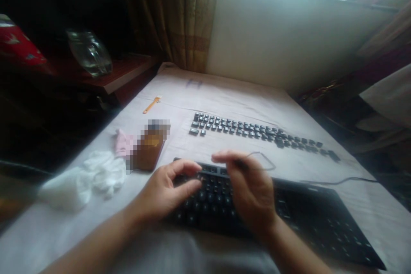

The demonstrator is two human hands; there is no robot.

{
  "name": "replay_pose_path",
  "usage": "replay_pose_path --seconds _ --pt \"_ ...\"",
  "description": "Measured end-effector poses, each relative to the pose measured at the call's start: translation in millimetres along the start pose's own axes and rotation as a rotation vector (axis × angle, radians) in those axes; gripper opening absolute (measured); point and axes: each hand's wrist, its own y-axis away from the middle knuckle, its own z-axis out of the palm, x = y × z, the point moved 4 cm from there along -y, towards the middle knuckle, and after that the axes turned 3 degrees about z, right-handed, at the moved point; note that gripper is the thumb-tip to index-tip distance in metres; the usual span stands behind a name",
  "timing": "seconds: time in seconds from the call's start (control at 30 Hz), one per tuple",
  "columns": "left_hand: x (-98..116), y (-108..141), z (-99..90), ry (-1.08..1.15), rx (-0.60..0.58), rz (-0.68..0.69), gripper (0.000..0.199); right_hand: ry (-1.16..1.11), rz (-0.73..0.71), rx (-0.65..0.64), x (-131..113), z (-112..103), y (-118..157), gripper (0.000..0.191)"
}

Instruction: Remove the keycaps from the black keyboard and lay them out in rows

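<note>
A black keyboard (321, 214) lies on the pale cloth, with keycaps on its left part and bare spots showing elsewhere. Over its left end is my left hand (167, 186), thumb and index finger apart and nothing clearly between them. My right hand (250, 184) is above the keyboard's middle, its fingers around a small dark-handled tool; a thin wire loop (268, 160) sticks out to the right of it. Behind the keyboard, loose black keycaps (244, 128) are set out in rows. The right fingertips are blurred.
At left are a brown phone-like object (149, 150), partly pixelated, a pink cloth (123, 142) and crumpled white cloth (104, 173). An orange tool (151, 105) lies farther back. A glass jar (91, 53) stands on the wooden table (128, 70). The keyboard's cable (349, 179) runs right.
</note>
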Motion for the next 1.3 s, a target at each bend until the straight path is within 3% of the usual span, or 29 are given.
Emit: replay_pose_path --seconds 0.23,0.63,0.93,1.07,1.17,1.3 --pt "1 -3 1.4 0.190 -0.028 -0.034 0.017 0.128 -0.096 -0.284 -1 14 1 0.012" --pt "-15 0 8.6 0.405 -0.065 -0.162 0.025 0.351 -0.190 -0.284 -3 20 2 0.010" --pt "-18 0 6.7 0.372 -0.099 -0.161 0.028 0.513 -0.235 -0.434 -2 22 -4 0.012" --pt "-13 0 3.1 0.204 -0.049 -0.126 0.041 0.461 -0.058 -0.398 19 13 -26 0.014" --pt "-11 -2 -7.5 0.100 0.098 -0.106 0.049 0.588 0.292 -0.319 57 0 -56 0.013" --pt "-11 -7 -24.0 0.013 0.252 -0.029 0.044 0.701 0.446 -0.287 95 -5 -86 0.013"
